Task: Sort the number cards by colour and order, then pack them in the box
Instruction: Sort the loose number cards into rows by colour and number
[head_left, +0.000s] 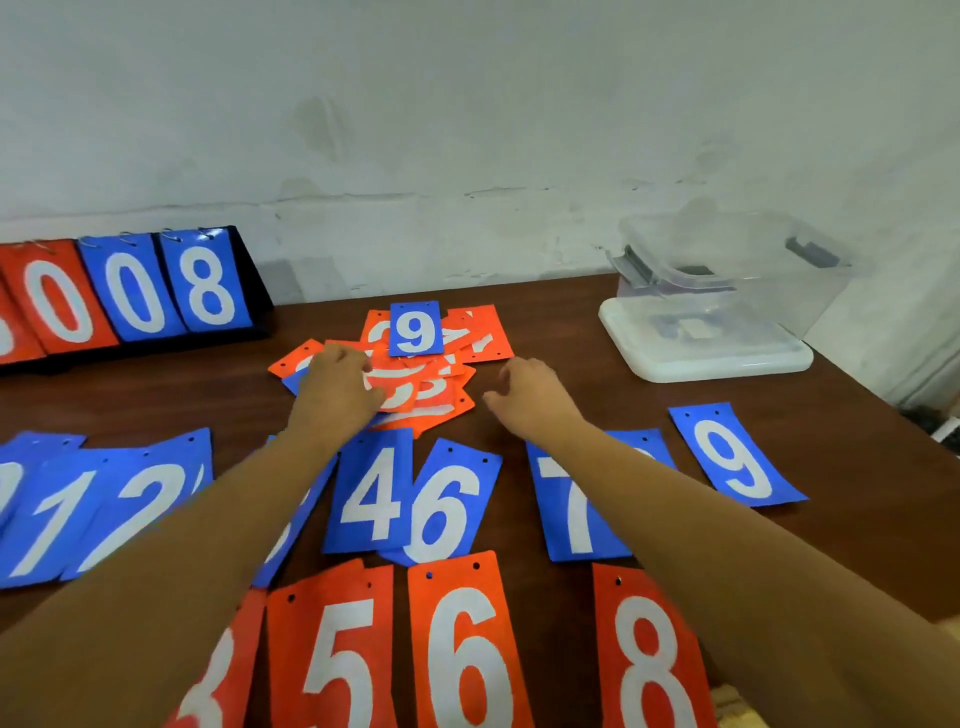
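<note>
Orange cards (445, 402) sit in the curled grip of the left hand (337, 387); right hand (530, 389) hovers slack.

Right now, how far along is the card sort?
Partway. Done: a blue row and an orange row laid out in rising order, with gaps. In hand: left hand on the mixed pile; right hand hovers beside it, empty. Left: that pile, blue 9 on top, then packing; no cards show in the clear box.
</note>
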